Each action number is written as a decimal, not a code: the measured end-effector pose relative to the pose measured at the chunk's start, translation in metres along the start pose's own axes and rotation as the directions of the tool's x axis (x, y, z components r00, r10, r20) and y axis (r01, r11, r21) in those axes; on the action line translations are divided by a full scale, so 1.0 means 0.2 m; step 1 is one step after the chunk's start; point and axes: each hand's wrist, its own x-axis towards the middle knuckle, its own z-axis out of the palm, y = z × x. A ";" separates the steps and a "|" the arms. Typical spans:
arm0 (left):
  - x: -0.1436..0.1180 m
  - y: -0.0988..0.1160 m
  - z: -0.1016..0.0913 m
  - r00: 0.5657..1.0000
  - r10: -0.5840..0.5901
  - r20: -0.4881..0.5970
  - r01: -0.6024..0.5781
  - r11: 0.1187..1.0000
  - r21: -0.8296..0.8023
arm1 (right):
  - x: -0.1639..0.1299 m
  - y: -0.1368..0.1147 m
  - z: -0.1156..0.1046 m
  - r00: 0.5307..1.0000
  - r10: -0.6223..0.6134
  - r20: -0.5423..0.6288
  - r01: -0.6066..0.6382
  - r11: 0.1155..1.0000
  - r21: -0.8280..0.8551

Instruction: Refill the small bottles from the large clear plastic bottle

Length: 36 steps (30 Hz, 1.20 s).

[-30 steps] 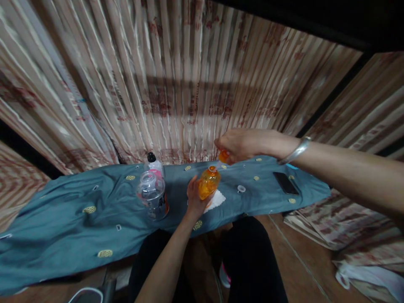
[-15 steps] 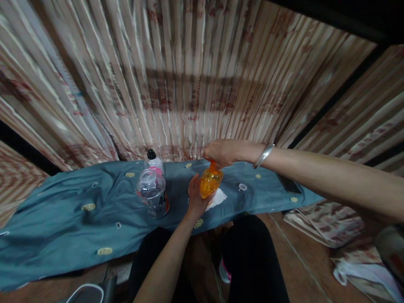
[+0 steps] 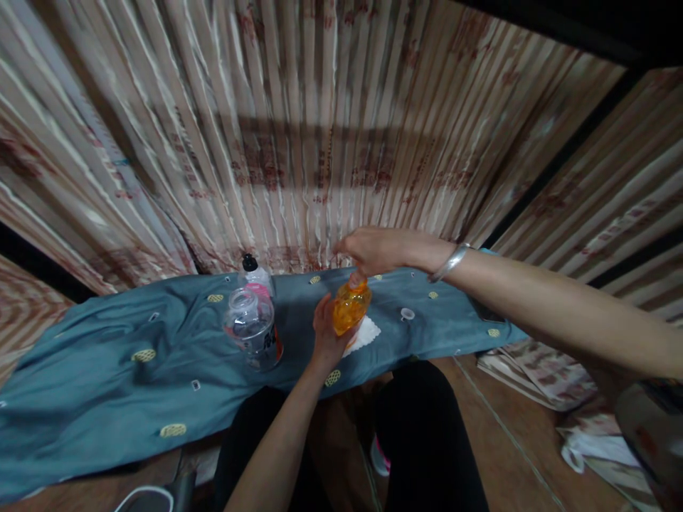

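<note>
An orange see-through bottle [image 3: 351,310], tilted slightly, is in my left hand [image 3: 329,336], whose fingers and palm close around its lower left side. Over the bottle's top is my right hand [image 3: 368,249], curled, with one fingertip at the bottle's mouth; whatever its other fingers pinch is hidden. A white scalloped-edge paper or cloth piece [image 3: 368,332] lies under the bottle on the teal cloth. To the left stand a clear empty-looking plastic bottle [image 3: 253,331] and, behind it, a black-capped bottle [image 3: 257,274] with a pink band.
A teal patterned cloth [image 3: 107,398] covers the low surface. A small round whitish piece [image 3: 408,313] lies right of the hands, and a dark phone-like object [image 3: 488,311] sits partly under my right forearm. Striped curtains [image 3: 299,142] hang close behind.
My right hand has lifted slightly and shifted left, baring more of the orange bottle's top. My left hand still holds the bottle. The view has shifted slightly.
</note>
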 end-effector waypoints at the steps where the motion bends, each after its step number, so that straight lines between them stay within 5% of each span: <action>1: 0.00 0.00 0.00 1.000 -0.004 0.002 0.004 1.000 0.000 | -0.06 0.02 0.00 0.995 0.018 -0.093 -0.014 0.999 0.040; 4: 0.00 0.00 -0.01 1.000 -0.009 0.012 0.009 1.000 -0.004 | -0.29 0.06 0.09 0.932 0.162 -0.325 -0.102 0.976 0.193; 7: 0.01 -0.02 -0.01 1.000 0.006 0.024 -0.005 1.000 -0.021 | -0.42 0.10 0.31 0.865 0.314 -0.391 -0.163 0.913 0.374; 10: 0.02 -0.05 -0.02 1.000 0.009 0.015 -0.008 0.999 -0.038 | -0.38 0.13 0.54 0.848 0.355 -0.393 -0.098 0.834 0.543; 13: 0.04 -0.07 -0.03 0.999 0.022 0.028 -0.021 0.999 -0.040 | -0.24 0.17 0.65 0.889 0.242 -0.389 0.080 0.754 0.651; 17: 0.06 -0.07 -0.05 0.997 0.023 0.080 -0.020 0.999 -0.031 | -0.10 0.23 0.65 0.929 0.072 -0.362 0.231 0.651 0.723; 22: 0.07 -0.06 -0.06 0.993 0.014 0.119 -0.010 0.999 -0.031 | -0.06 0.28 0.63 0.952 -0.049 -0.301 0.274 0.567 0.777; 36: 0.07 -0.01 -0.09 0.985 0.032 0.168 -0.030 0.999 -0.015 | -0.05 0.28 0.65 0.938 -0.064 -0.340 0.320 0.531 0.784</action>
